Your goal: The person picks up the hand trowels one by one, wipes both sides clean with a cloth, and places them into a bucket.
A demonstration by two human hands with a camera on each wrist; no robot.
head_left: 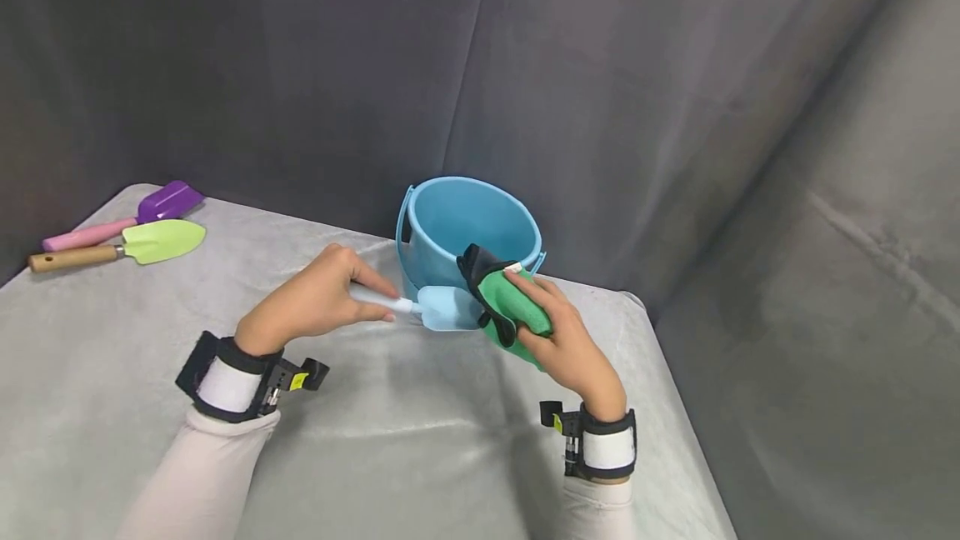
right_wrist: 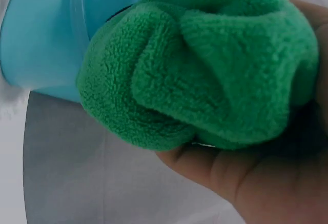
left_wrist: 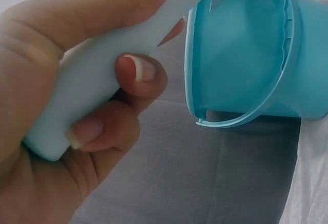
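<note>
Grey cloth covers the table [head_left: 420, 440], with dark grey drapes hung behind it. Near the far edge stands a light blue plastic bucket [head_left: 465, 227], upright, its handle folded down against the rim. Just in front of it, the person's hands meet. The right hand [head_left: 566, 340] has a green microfibre cloth [head_left: 510, 302] bunched up in its curled fingers, a dark edge of the cloth poking out on top, and it presses the wad against the blade of a pale blue toy trowel [head_left: 438, 308]. The left hand [head_left: 318, 302] is wrapped firmly round the trowel's white handle, thumb and fingers closed on it, holding the blade low, close to the tabletop and right beside the bucket's wall. From where things lie, I'd judge the wiping of this trowel is under way, cloth on blade, not yet finished. Off at the far left corner, well apart, lie a green trowel [head_left: 161, 240] with a wooden handle and a purple scoop [head_left: 168, 201] with a pink one, neither touched.
</note>
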